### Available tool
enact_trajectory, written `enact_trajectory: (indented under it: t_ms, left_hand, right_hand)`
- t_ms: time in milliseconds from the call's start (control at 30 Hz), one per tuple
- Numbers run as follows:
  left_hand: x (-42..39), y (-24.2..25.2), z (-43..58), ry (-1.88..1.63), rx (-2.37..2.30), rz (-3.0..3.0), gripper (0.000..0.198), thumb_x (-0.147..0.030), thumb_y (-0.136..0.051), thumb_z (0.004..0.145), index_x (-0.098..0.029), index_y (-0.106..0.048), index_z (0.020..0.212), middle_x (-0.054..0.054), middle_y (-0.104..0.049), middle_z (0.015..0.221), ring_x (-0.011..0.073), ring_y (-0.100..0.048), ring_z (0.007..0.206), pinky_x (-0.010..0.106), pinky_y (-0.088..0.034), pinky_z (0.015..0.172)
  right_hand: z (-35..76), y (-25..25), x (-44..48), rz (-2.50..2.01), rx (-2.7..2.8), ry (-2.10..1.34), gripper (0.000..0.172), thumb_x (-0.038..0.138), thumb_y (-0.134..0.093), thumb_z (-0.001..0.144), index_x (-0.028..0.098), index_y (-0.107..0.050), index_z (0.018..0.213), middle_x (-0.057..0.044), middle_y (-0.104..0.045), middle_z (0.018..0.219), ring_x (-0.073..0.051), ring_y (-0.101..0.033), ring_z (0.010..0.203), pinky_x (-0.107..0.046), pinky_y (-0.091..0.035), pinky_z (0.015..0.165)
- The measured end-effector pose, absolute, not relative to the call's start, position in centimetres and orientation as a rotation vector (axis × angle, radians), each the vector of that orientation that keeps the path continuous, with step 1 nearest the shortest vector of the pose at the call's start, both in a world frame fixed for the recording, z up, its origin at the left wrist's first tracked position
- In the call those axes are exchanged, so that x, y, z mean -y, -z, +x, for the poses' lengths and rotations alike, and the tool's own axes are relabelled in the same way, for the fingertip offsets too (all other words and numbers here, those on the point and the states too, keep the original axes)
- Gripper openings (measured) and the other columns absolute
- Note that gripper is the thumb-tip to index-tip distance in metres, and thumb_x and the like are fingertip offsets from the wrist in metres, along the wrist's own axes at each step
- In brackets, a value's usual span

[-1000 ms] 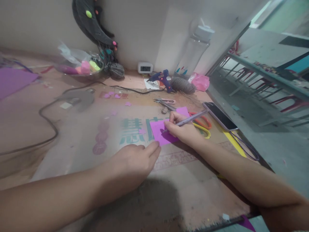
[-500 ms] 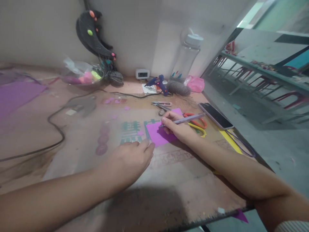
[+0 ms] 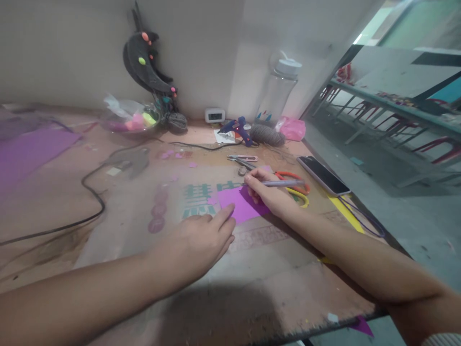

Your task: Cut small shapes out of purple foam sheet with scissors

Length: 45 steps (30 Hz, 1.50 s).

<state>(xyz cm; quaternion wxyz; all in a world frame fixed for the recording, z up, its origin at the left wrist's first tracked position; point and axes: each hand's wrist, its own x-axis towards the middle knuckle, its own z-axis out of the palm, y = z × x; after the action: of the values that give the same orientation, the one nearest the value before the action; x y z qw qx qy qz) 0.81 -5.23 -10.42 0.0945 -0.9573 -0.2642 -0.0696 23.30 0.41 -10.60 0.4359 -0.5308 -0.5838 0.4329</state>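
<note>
A piece of bright purple paper or foam sheet (image 3: 242, 206) lies on the worktable, with ragged small scraps beside it. My right hand (image 3: 268, 194) grips a pale purple pen (image 3: 286, 183) over the sheet's upper right part; the tip is too blurred to place exactly. My left hand (image 3: 207, 235) rests palm down with its fingers stretched out, fingertips at the sheet's lower left edge. Just beyond my right hand are scissors with orange and yellow handles (image 3: 300, 190), their blades partly hidden. Small thread snips (image 3: 243, 158) lie further back.
At the back are a blue glue gun (image 3: 237, 129), grey yarn (image 3: 267, 135), a clear bottle (image 3: 277, 91), a small clock (image 3: 214, 115) and a bowl of coloured pieces (image 3: 133, 122). A phone (image 3: 324, 176) sits by the right edge. A black cable (image 3: 103, 202) crosses the left side.
My left hand's fingers have stretched forward onto the purple sheet's edge. The pen in my right hand has tilted flatter. The whole view has shifted slightly.
</note>
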Motion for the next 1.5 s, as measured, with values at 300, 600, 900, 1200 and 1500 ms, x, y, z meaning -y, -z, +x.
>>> enact_trajectory:
  t_ms: [300, 600, 900, 1200, 1500]
  left_hand:
    - [4.9, 11.1, 0.7, 0.063, 0.737, -2.913, 0.042, -0.016, -0.04, 0.098, -0.013, -0.053, 0.138, 0.017, -0.057, 0.146, 0.0244, -0.072, 0.081, 0.039, -0.057, 0.065]
    - [5.7, 10.5, 0.8, 0.042, 0.688, -2.941, 0.046, -0.009, -0.042, 0.091, -0.014, -0.056, 0.134, 0.015, -0.064, 0.137, 0.0225, -0.07, 0.078, 0.036, -0.056, 0.065]
    - [6.1, 10.9, 0.8, 0.127, 0.672, -2.927, 0.039, -0.007, -0.043, 0.091, -0.01, -0.061, 0.125, 0.017, -0.068, 0.128, 0.0225, -0.068, 0.067, 0.037, -0.055, 0.052]
    - [5.9, 11.1, 0.8, 0.086, 0.669, -2.93, 0.035, -0.011, -0.046, 0.093, -0.01, -0.059, 0.126, 0.018, -0.065, 0.132, 0.0209, -0.067, 0.068, 0.036, -0.054, 0.055]
    - [5.7, 11.2, 0.7, 0.107, 0.64, -2.939, 0.038, -0.01, -0.045, 0.093, -0.009, -0.059, 0.129, 0.018, -0.066, 0.131, 0.0232, -0.069, 0.069, 0.037, -0.055, 0.052]
  right_hand:
    - [21.9, 9.1, 1.7, -1.348, 1.698, -1.04, 0.019, 0.035, -0.071, 0.079, 0.02, -0.059, 0.078, 0.003, -0.058, 0.065, -0.012, -0.051, 0.056, -0.025, -0.038, 0.051]
    - [22.0, 10.3, 0.3, -1.291, 1.951, -0.79, 0.029, 0.027, -0.063, 0.082, 0.023, -0.039, 0.065, 0.007, -0.042, 0.056, -0.01, -0.037, 0.052, -0.025, -0.027, 0.049]
    - [22.2, 10.5, 0.0, -1.363, 1.928, -0.679, 0.03, 0.023, -0.059, 0.08, 0.024, -0.036, 0.061, 0.008, -0.036, 0.053, -0.01, -0.033, 0.049, -0.026, -0.025, 0.048]
    - [22.3, 10.6, 0.0, -1.306, 1.956, -0.66, 0.03, 0.021, -0.059, 0.08, 0.024, -0.036, 0.062, 0.007, -0.037, 0.054, -0.011, -0.034, 0.05, -0.026, -0.026, 0.048]
    - [22.1, 10.7, 0.0, -1.314, 1.989, -0.61, 0.029, 0.022, -0.057, 0.082, 0.024, -0.036, 0.063, 0.008, -0.037, 0.054, -0.01, -0.034, 0.05, -0.025, -0.026, 0.047]
